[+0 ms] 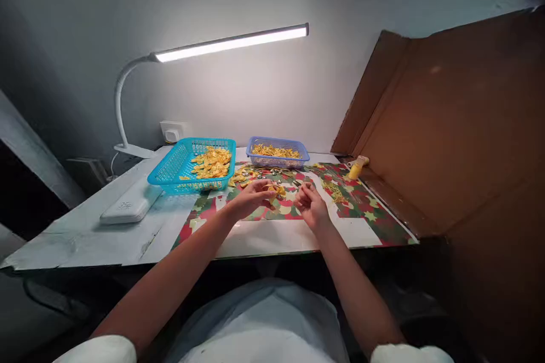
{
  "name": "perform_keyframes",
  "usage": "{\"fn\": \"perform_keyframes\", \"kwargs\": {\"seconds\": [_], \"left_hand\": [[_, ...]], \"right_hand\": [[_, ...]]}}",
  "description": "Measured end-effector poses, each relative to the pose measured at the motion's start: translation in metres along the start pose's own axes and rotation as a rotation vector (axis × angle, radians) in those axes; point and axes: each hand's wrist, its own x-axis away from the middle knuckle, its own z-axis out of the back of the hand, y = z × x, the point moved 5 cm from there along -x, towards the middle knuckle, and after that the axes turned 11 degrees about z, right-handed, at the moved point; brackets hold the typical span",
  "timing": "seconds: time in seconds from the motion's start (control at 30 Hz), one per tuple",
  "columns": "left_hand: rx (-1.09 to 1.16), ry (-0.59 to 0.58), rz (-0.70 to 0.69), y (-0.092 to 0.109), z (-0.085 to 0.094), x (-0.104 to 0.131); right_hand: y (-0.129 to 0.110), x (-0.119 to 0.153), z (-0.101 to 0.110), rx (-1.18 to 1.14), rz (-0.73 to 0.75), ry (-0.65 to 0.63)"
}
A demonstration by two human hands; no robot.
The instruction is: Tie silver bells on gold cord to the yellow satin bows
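My left hand (256, 197) is closed in a pinch on a shiny yellow ribbon-like piece (279, 190), above the patterned sheet on the table. A short way to its right, my right hand (310, 202) is also closed, its fingertips pinching a thin, dark, pointed thing (297, 184) too small to name. That thing points toward the yellow piece, and I cannot tell whether they touch. Behind my hands, more yellow pieces (240, 174) and small silvery bells or beads (273, 172) lie scattered on the red, green and cream sheet (293, 212).
A turquoise basket (170, 173) holds many yellow pieces; a blue-purple basket (279, 161) holds thin golden ones. Gold ties (334, 191) and a yellow spool-like roll (355, 170) lie right. A white power bank (130, 204), a lit lamp (234, 44) and a cardboard wall (447, 119) surround the table.
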Motion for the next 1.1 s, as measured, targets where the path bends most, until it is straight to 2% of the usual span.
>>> {"fn": "perform_keyframes", "kwargs": {"seconds": [0.13,0.27,0.5,0.6,0.73,0.8,0.97,1.1], "left_hand": [[-0.024,-0.103,0.056,-0.002,-0.006,0.003],[0.001,-0.164,0.078,-0.006,-0.008,0.004],[0.098,-0.182,0.047,-0.007,-0.011,0.001],[-0.001,-0.224,0.059,-0.006,-0.019,0.004],[-0.162,-0.275,0.137,-0.008,-0.028,0.01],[-0.178,-0.243,0.138,-0.008,-0.025,0.011],[-0.063,-0.046,0.07,-0.006,-0.008,0.004],[0.0,0.054,0.031,-0.005,-0.001,-0.002]], "right_hand": [[-0.001,-0.017,-0.008,0.056,0.034,-0.01],[0.011,-0.024,-0.021,0.157,-0.007,-0.043],[0.031,-0.026,-0.03,0.17,-0.037,0.008],[0.035,-0.028,-0.033,0.163,-0.047,0.032],[0.039,-0.026,-0.043,0.14,-0.102,-0.002],[0.039,-0.025,-0.044,0.122,-0.126,-0.015],[0.029,-0.014,-0.029,0.067,-0.135,-0.006],[0.02,0.008,-0.019,0.016,0.001,0.035]]}}
